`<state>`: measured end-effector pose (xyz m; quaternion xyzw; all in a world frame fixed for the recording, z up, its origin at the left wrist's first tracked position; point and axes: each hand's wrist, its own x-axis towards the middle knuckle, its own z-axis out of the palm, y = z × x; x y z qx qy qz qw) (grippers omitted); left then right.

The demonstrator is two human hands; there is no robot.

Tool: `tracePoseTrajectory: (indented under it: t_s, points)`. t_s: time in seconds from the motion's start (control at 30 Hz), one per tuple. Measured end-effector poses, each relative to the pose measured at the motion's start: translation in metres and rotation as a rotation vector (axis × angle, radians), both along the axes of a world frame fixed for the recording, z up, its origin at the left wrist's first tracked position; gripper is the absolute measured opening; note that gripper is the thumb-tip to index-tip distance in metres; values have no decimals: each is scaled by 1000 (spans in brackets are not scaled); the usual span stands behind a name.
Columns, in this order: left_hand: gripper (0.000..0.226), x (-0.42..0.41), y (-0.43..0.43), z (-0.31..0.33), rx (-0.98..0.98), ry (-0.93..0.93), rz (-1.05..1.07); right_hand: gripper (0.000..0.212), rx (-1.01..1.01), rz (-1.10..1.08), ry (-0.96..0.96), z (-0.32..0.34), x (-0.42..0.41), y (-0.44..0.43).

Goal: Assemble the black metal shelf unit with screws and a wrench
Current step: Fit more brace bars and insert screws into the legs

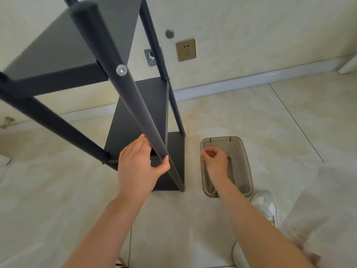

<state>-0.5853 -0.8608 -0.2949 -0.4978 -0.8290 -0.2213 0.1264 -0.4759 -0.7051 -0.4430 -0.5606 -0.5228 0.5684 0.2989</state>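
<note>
Curled round the near post of the black shelf unit, my left hand grips it; right of that, my right hand pinches something tiny, perhaps a screw, over a clear bin.

Shelf unit stands close to the wall and blocks centre-left. Its near post slants across the front. The left hand grips the post low, filling the gap there. Bin stands just right of the unit, with a narrow floor strip between. Right hand hangs over the bin. Floor beyond the bin lies open. Shoe sits near the bin's near corner.
</note>
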Motion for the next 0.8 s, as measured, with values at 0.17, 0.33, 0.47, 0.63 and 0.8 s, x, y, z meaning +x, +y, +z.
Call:
tracePoseTrajectory:
  t_s: [0.17,0.33,0.47,0.63,0.8]
  points:
    - [39,-1,8,5,-84,-202,65,5,-11,111,275,65,-28,-30]
    - [40,-5,8,9,-98,-294,48,18,31,364,211,92,-51,-64]
    - [42,-13,2,12,-118,-311,52,21,35,414,111,104,-59,-70]
    - [50,-39,-11,24,-138,-385,57,15,116,543,-125,121,-85,-70]
    - [59,-79,-34,40,-96,-515,56,24,113,622,-246,142,-125,-81]
